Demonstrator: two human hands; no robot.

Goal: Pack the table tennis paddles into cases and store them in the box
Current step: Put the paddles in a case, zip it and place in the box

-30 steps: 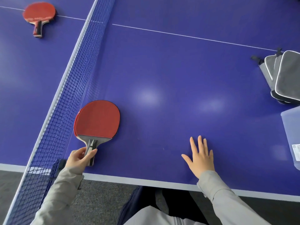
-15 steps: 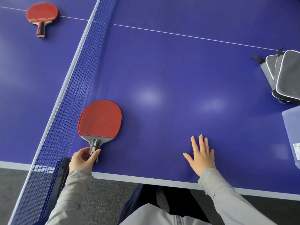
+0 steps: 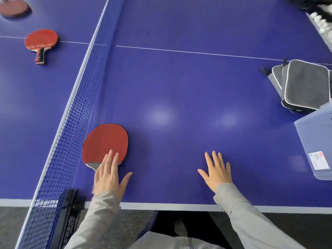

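While both hands lie flat by the near edge of the blue worktop (image 3: 179,87), three red paddles lie on it, none yet in a case. At the far left corner, the blurred paddle (image 3: 14,8) is partly cut off by the picture's edge. Just nearer and to its right, the second paddle (image 3: 41,40) lies red face up on the white centre line (image 3: 188,53), handle pointing near. Both are on the left side of the net (image 3: 79,97), which runs from the near left to the far middle and ends at a black clamp (image 3: 69,200) on the near edge.

Just right of the net, the nearest paddle (image 3: 106,141) lies red face up. The left hand (image 3: 109,178) rests on its lower blade and hides its handle; the fingers (image 3: 112,159) are straight and slightly spread, not curled round anything. Well to the right, the right hand (image 3: 218,172) lies palm down on the bare worktop, fingers spread and straight, holding nothing. Both arms are in grey sleeves.

At the right, well apart from the hands, a stack of grey zip cases (image 3: 307,85) with pale edging lies flat. Just nearer than the stack, a translucent plastic box (image 3: 316,139) with a white label (image 3: 318,159) stands at the picture's right edge.
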